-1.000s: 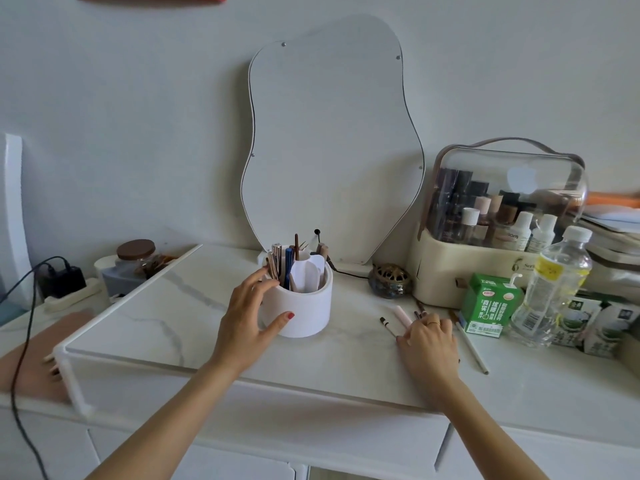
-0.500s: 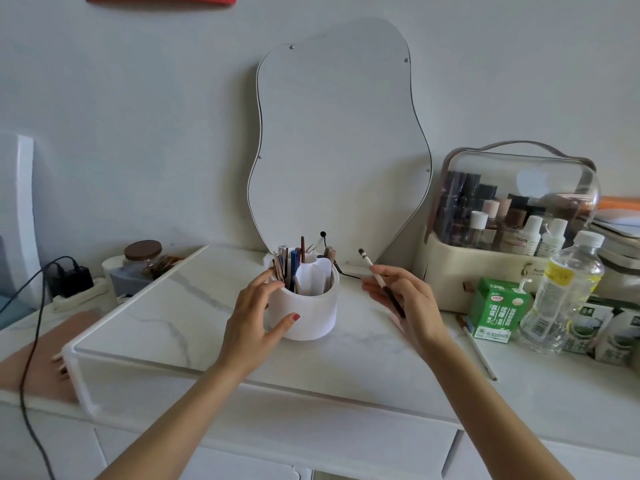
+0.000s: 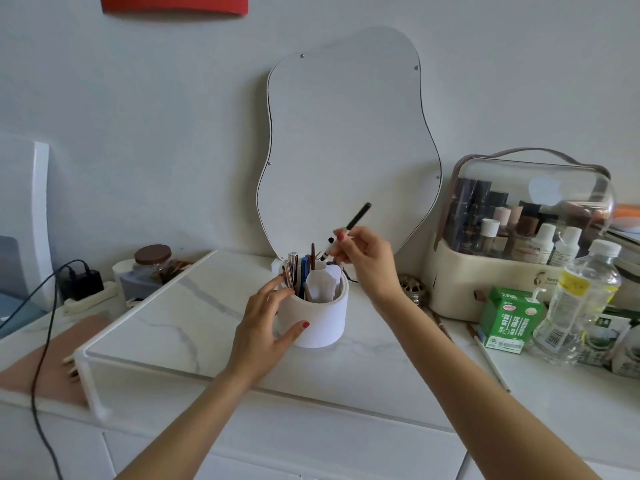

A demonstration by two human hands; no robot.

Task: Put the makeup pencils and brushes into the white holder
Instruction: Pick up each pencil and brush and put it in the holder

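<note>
The left hand (image 3: 263, 323) cups the near-left wall of the white holder (image 3: 313, 315), fingers spread wide, thumb on its front and fingertips at the rim. The holder stands on the marble shelf (image 3: 166, 317), toward its back edge, with several pencils and brushes (image 3: 298, 271) upright inside. Above the holder's far-right rim, the right hand (image 3: 367, 259) pinches a black makeup pencil (image 3: 358, 216) between thumb and fingers, tilted, lower end pointing down into the holder. Another pencil (image 3: 490, 362) lies on the countertop's right part.
</note>
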